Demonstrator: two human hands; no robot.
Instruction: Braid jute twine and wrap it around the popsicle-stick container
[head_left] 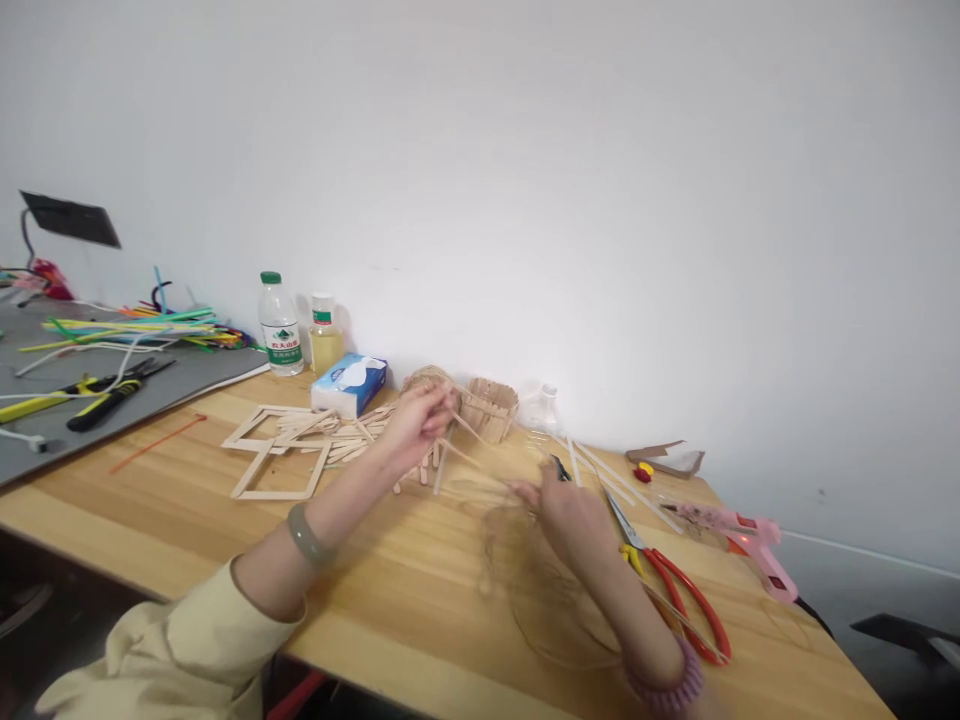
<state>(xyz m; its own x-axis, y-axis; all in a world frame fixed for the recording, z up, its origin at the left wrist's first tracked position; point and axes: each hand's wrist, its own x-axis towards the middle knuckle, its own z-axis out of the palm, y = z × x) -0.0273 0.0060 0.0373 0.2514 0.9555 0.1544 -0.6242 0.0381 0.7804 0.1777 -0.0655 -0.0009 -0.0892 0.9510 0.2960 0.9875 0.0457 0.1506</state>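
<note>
My left hand [421,418] is raised over the middle of the table, its fingers pinched on tan twine [465,455]. Two strands run from it toward my right hand [564,512], which is lower, closer to me and also closed on the twine. Loose loops of the cord, blurred by motion, spread on the wood below my right hand. Just behind my left hand lies a twine ball [426,376], partly hidden. A small basket of craft sticks [489,408] stands beside the ball, near the wall.
Craft-stick frames [281,494] and loose sticks lie left of centre, near a tissue box [337,400] and bottles [281,335]. Red-handled scissors [686,590] and a pink glue gun [750,535] are at right. Pliers [112,395] and pipe cleaners [150,328] lie on a grey mat.
</note>
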